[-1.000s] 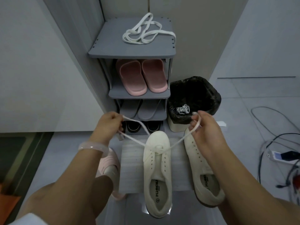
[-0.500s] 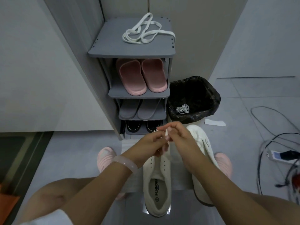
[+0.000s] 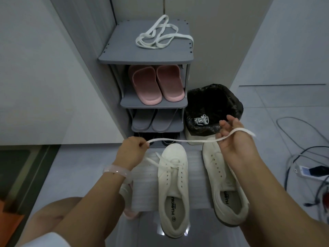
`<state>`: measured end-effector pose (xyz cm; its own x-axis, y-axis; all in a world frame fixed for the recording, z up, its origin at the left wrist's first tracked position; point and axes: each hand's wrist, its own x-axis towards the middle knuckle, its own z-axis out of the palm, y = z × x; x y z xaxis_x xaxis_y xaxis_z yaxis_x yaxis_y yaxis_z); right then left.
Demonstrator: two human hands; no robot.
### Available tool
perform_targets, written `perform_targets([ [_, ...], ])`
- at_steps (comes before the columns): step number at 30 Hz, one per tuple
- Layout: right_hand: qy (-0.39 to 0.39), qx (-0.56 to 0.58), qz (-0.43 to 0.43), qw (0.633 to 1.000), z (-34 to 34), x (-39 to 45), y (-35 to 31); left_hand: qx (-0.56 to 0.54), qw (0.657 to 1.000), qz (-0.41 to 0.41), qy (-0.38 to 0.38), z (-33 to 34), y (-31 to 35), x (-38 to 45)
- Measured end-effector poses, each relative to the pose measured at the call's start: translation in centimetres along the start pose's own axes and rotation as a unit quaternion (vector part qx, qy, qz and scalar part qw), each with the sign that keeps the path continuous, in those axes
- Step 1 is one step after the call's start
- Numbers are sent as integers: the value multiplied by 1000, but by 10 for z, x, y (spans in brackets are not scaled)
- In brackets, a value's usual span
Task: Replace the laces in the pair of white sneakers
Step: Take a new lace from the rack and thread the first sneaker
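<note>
Lace (image 3: 183,140) stretched between pinching left hand (image 3: 132,150) and right hand (image 3: 233,139) (seemingly draped, loosely curled).

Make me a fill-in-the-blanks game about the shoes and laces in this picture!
1. The slippers on the rack's second shelf are ____.
2. The loose lace lies on ____ of the shoe rack.
3. The left hand and right hand stretch a ____ between them.
4. The bin is lined with a ____ bag.

Answers: pink; top; lace; black
</note>
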<state>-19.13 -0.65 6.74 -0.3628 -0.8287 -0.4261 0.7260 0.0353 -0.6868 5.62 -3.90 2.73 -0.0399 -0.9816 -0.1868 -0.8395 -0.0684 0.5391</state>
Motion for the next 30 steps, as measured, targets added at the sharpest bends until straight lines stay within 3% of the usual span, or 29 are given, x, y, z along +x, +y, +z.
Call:
perform_targets([
  [2, 3, 5, 18, 1000, -1, -2, 3, -39, 999, -9, 7, -1, 1, 1],
  [4, 26, 8, 44, 999, -4, -3, 3, -150, 987, -53, 2, -3, 2, 3],
  [7, 100, 0, 80, 992, -12, -2, 3, -387, 907, -166, -16, -8, 7, 4],
  [9, 147, -12, 88, 985, -15, 0, 3, -469, 863, -187, 14, -9, 9, 3],
  [10, 162, -14, 86, 983, -15, 1, 4, -477, 861, -174, 33, -9, 10, 4],
  [14, 163, -56, 92, 981, -9, 1, 12, -282, 959, 0, 23, -1, 13, 1],
  [17, 97, -254, 59, 960, -10, -1, 26, -137, 985, 104, 17, 12, 19, -8],
  [20, -39, -538, -47, 841, -15, -5, 43, -75, 986, 141, -40, 26, 22, -18],
  [22, -152, -660, -93, 730, -21, -8, 54, -20, 982, 150, -115, 39, 24, -24],
  [24, -233, -751, -83, 613, -29, -10, 65, 42, 977, 128, -166, 50, 24, -30],
  [27, -273, -791, -34, 546, -43, -11, 76, 29, 978, 82, -190, 62, 24, -34],
  [30, -282, -834, -79, 467, -47, -11, 75, -7, 975, 64, -212, 68, 26, -33],
])
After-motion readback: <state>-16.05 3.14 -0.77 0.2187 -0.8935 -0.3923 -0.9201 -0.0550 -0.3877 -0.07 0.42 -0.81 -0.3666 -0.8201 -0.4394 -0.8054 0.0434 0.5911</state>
